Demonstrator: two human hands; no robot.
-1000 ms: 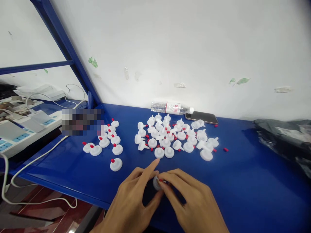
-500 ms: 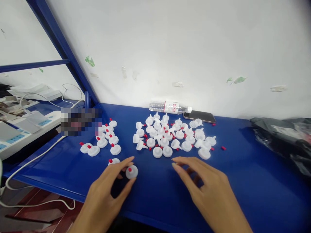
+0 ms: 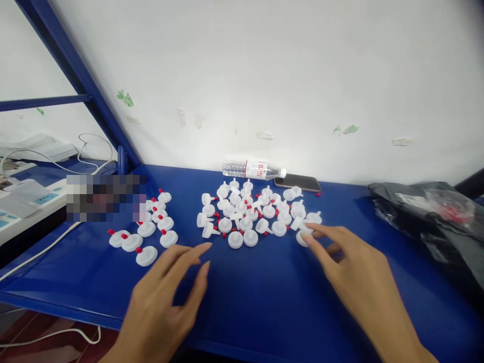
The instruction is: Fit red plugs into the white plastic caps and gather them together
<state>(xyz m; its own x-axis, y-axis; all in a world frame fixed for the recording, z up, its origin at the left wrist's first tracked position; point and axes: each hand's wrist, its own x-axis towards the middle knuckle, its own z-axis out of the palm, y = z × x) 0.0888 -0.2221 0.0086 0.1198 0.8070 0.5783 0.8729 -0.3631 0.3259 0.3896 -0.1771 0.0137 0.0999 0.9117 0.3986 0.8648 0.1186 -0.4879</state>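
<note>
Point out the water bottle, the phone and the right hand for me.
Water bottle (image 3: 256, 170): head view, on the label around its middle.
Phone (image 3: 299, 182): head view, on its dark upper face.
Right hand (image 3: 351, 257): head view, on the back of the hand.

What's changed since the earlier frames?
Left hand let go of the red-tipped lid it held; where that landed is unclear. Right hand moved right and forward to a white lid at the right of the pile; grip unclear. Bottle and phone stayed put.
</note>
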